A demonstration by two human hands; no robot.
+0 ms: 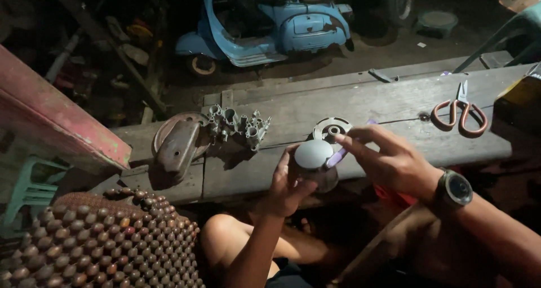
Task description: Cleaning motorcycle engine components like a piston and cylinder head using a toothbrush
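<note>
on the left of the wooden bench (360,105) lie a rusty cover (177,144) and a grey cast metal part (239,127), both untouched, so by the look of it the work is only partway through. near the middle, just above the bench's near edge, the left hand (284,186) is clamped around a small round part with a smooth pale grey dome (313,154), and the right hand (389,158) pinches a purple strip (338,155) against its rim. farther right lie orange-handled scissors (459,114).
</note>
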